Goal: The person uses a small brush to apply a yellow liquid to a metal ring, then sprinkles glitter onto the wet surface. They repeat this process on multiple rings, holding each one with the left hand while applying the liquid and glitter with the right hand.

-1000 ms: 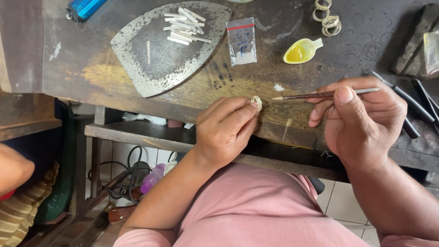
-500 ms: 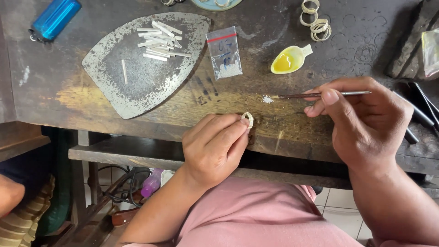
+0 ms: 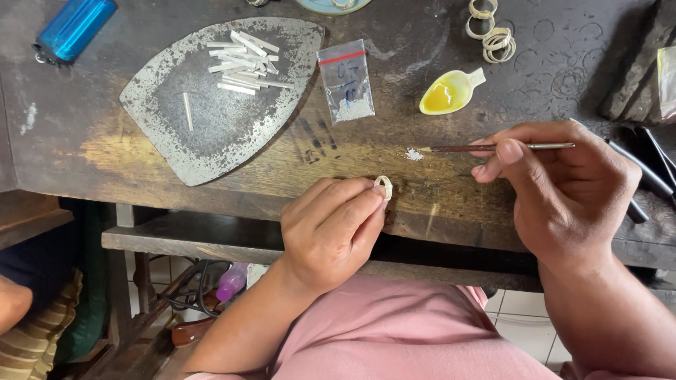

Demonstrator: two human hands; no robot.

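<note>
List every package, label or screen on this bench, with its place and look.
Clear zip bag: flat on the bench, right of the grey metal plate; rectangular, red seal strip, blue handwriting, pale grains at the bottom.
Clear packet: right edge, mostly cut off; contents unclear.
No screens or signs.

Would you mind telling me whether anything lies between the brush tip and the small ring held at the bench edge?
Nothing visible does. The brush in the right hand has its tip at a little white powder heap; bare wood separates it from the ring pinched in the left hand.
</note>
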